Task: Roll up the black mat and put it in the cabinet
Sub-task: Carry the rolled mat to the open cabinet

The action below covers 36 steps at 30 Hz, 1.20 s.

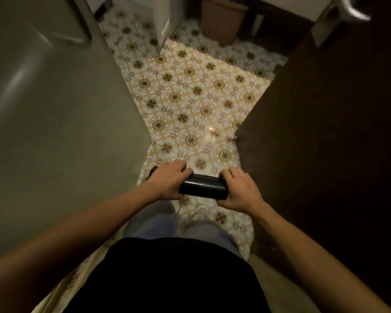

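The black mat [203, 185] is rolled into a tight horizontal cylinder, held at waist height above the patterned tile floor [190, 98]. My left hand [170, 180] wraps around its left end, and a bit of the roll sticks out past that hand. My right hand [238, 188] grips the right end. Both hands are closed around the roll. I cannot tell which surface here belongs to the cabinet.
A tall grey-green panel [54, 109] fills the left side and a dark brown panel [325, 132] the right, leaving a narrow tiled passage between. A brown bin [221, 19] stands at the far end. A metal handle [352, 10] shows at top right.
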Motion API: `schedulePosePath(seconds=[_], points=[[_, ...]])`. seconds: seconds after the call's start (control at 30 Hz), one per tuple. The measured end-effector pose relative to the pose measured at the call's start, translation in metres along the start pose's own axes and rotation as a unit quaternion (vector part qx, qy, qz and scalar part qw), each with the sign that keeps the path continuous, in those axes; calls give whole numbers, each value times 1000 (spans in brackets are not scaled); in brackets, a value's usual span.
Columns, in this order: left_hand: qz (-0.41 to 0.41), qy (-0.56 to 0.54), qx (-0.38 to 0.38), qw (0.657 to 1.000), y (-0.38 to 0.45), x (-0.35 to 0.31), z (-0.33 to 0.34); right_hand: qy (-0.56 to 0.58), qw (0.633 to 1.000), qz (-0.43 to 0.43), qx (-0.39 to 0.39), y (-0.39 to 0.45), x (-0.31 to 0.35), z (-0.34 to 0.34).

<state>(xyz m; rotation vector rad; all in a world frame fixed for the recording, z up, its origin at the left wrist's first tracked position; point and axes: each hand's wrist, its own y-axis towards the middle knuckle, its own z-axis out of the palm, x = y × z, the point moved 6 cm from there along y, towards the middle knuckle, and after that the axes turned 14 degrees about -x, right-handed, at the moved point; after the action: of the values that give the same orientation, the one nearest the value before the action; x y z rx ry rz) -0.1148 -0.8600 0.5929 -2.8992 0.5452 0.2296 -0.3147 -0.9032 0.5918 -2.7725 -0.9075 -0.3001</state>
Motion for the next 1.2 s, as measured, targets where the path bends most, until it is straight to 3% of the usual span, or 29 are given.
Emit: schedulePosePath(seconds=[0.53, 0.97, 1.2], points=[[-102, -59, -13, 993, 239, 200, -48, -14, 997, -60, 56, 330, -98, -53], [-198, -69, -34, 977, 368, 398, -99, -62, 980, -180, 63, 607, -103, -95], [-323, -122, -60, 936, 411, 521, -114, -59, 953, -278, 102, 786, -74, -90]])
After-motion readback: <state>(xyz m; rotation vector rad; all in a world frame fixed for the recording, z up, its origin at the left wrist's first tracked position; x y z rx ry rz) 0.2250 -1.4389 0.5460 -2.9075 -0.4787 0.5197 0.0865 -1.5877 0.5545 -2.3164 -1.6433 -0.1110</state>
